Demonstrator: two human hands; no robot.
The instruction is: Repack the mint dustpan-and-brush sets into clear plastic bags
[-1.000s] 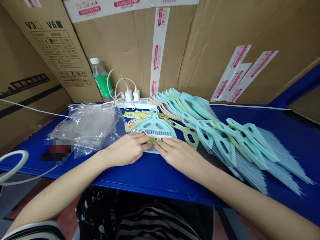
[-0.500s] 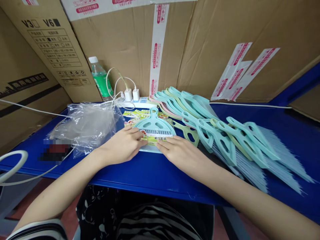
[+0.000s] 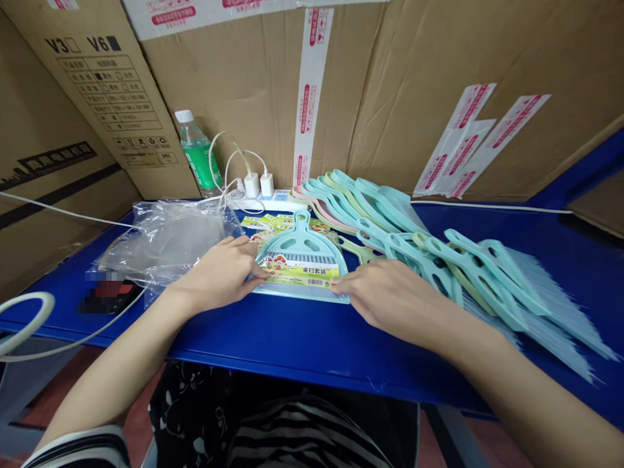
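Note:
A mint-green plastic dustpan [image 3: 302, 246] lies flat on the blue table, its handle pointing away from me. A yellow-and-white printed label [image 3: 299, 272] lies across its lower part. My left hand [image 3: 219, 273] grips the dustpan's left edge at the label's end. My right hand [image 3: 383, 289] has its fingertips on the dustpan's lower right corner. Beside my right hand lies a heap of mint and pale green hand brushes [image 3: 468, 279], with long bristles [image 3: 550, 325] fanning right. More pastel dustpans [image 3: 351, 205] are stacked behind.
A crumpled clear plastic bag [image 3: 170, 240] lies left, beside a pixelated object [image 3: 107, 292]. Small printed labels [image 3: 273, 224] lie behind the dustpan. A power strip [image 3: 253, 203] with chargers and a green-labelled bottle [image 3: 195, 149] stand against cardboard cartons [image 3: 244, 84].
My hands have moved apart to the dustpan's two sides, and my right hand has shifted right to its corner. The label is now uncovered.

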